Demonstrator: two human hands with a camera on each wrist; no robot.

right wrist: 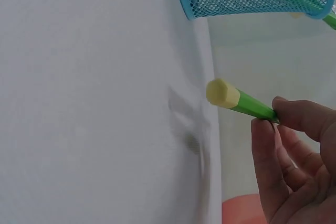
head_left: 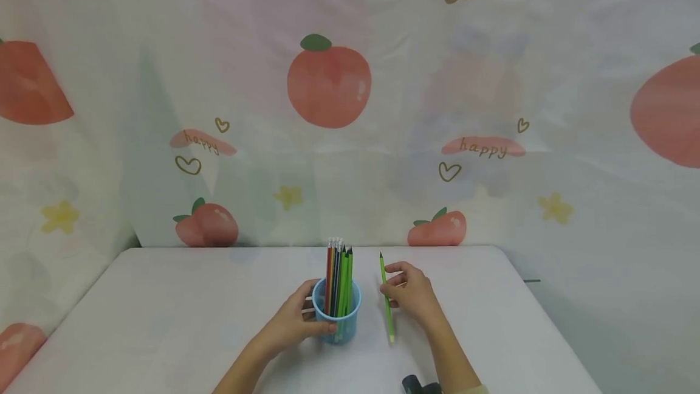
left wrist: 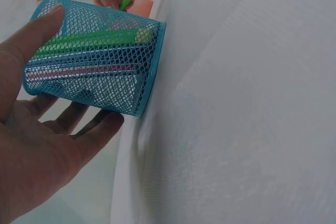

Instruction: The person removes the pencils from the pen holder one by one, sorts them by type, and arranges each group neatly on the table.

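Observation:
A blue mesh pencil cup (head_left: 338,328) stands upright on the white table, holding several pencils (head_left: 340,281), some green with dark points up, others with pale ends up. My left hand (head_left: 295,318) curls round the cup's left side, its thumb across the front; the left wrist view shows the cup's mesh (left wrist: 100,56) between thumb and fingers. To the right of the cup, my right hand (head_left: 411,290) pinches a green pencil (head_left: 389,318) between thumb and fingers, dark point up. In the right wrist view the pencil's pale yellow end (right wrist: 223,94) hangs above the table, apart from the cup.
The white tabletop (head_left: 180,321) reaches back to a wall covering (head_left: 350,187) printed with fruit, flowers and hearts. A black object (head_left: 420,384), partly cut off, lies at the front beside my right forearm.

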